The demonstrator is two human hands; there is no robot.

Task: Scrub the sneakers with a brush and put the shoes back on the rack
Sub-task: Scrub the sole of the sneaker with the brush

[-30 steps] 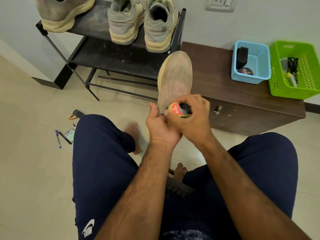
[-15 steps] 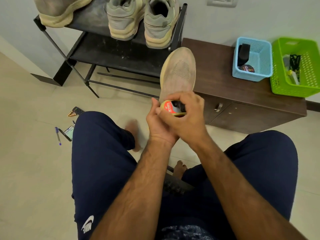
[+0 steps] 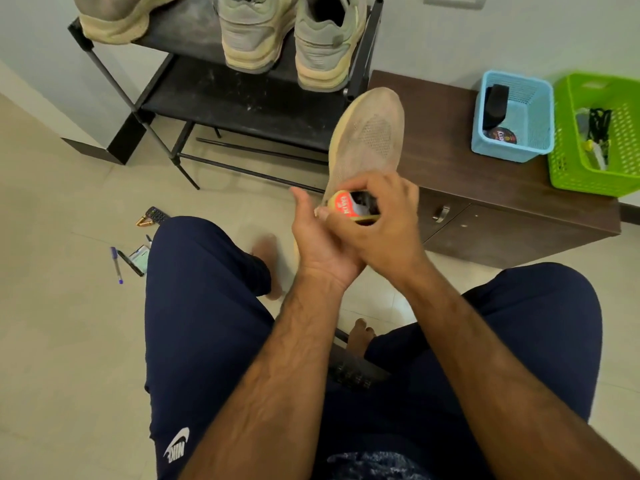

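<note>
Our left hand (image 3: 322,251) and right hand (image 3: 381,233) hide the sneaker (image 3: 370,140) heel and most of the brush (image 3: 353,207); racked shoes (image 3: 256,32) are cropped above.

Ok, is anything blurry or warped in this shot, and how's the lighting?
Head view: soft, even light with no glare or hard shadows; wide-angle bending splays the shoe rack and cabinet; the green basket smears at the right edge; the sneaker reads fairly sharp.

Sneaker (image 3: 370,136): matt knit mesh upper, dusty. Rack (image 3: 242,102) left of it: black metal, scuffed shelves. Cabinet (image 3: 485,181) right: dark wood-grain. Baskets (image 3: 512,116): perforated plastic.
</note>
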